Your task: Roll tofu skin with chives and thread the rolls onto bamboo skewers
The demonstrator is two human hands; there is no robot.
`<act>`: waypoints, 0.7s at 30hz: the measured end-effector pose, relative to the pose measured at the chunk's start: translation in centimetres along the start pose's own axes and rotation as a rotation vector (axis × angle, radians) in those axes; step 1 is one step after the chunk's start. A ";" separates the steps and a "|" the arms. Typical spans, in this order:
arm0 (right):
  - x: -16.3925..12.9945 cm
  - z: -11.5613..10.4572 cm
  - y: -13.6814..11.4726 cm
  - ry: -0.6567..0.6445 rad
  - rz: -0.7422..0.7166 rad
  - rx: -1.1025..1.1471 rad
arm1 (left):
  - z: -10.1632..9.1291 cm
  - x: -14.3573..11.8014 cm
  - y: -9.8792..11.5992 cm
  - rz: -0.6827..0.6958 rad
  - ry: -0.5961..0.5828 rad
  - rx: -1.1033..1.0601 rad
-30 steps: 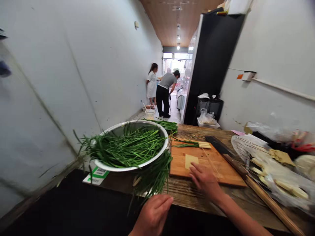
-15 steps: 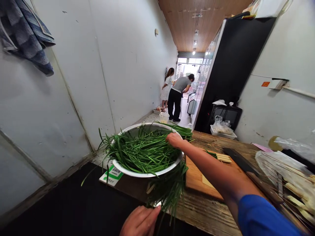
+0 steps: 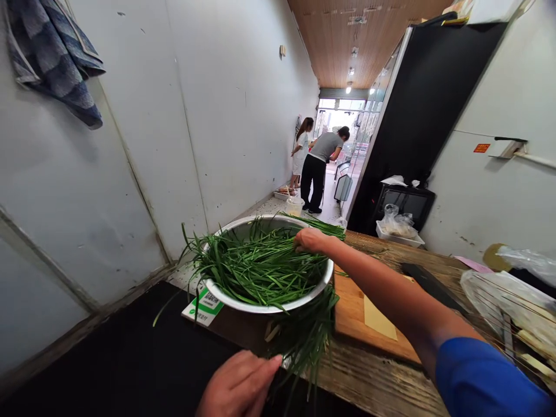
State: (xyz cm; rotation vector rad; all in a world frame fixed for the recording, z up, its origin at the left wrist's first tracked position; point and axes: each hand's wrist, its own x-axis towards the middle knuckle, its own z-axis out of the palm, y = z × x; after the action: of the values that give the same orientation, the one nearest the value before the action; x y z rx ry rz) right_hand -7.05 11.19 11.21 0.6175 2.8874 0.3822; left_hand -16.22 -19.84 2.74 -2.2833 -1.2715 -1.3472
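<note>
A wide metal bowl [image 3: 264, 307] is heaped with long green garlic chives [image 3: 256, 260], some drooping over its left rim. My right hand [image 3: 309, 239] reaches across to the bowl's right side, fingers curled on the chives there. Below the bowl, a darker bunch of greens [image 3: 304, 333] hangs over the table's near edge. Beside that bunch is my left hand [image 3: 241, 382], thumb and fingers pressed together; what they hold, if anything, is hidden. My right forearm passes over a wooden cutting board [image 3: 351, 307] with a pale yellow piece on it.
More chives [image 3: 325, 226] lie behind the bowl on the wooden table [image 3: 369, 376]. A green-and-white code card [image 3: 203, 307] is under the bowl's left side. At right are a dark knife blade [image 3: 428, 284] and a plastic bag [image 3: 495, 295] with skewers. Two people stand farther back.
The view has shifted slightly, moving the scene rightward. My left hand has drawn a little left, away from the hanging greens. My right hand stays on the chives; its forearm now covers the pale sticks on the board.
</note>
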 end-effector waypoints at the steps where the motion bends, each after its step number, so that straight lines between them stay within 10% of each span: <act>1: -0.2 -0.3 0.0 -0.021 -0.031 0.003 | -0.8 1.1 0.0 0.021 0.001 -0.015; 9: -1.5 -0.9 -1.1 -0.014 0.032 -0.041 | -3.1 8.6 -3.0 0.000 -0.093 0.138; 16: -4.6 -4.9 -2.0 0.269 -0.025 -0.192 | 0.2 14.2 -8.8 -0.258 -0.234 0.324; 21: -7.7 -6.5 -2.6 0.422 -0.093 -0.222 | 3.4 17.8 -9.3 -0.263 -0.285 -0.037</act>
State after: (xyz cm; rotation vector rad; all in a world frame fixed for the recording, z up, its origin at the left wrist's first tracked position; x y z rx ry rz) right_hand -2.47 4.27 17.53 0.4029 3.1792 0.9012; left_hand -17.34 -2.10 12.70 -2.4703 -1.7013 -1.1547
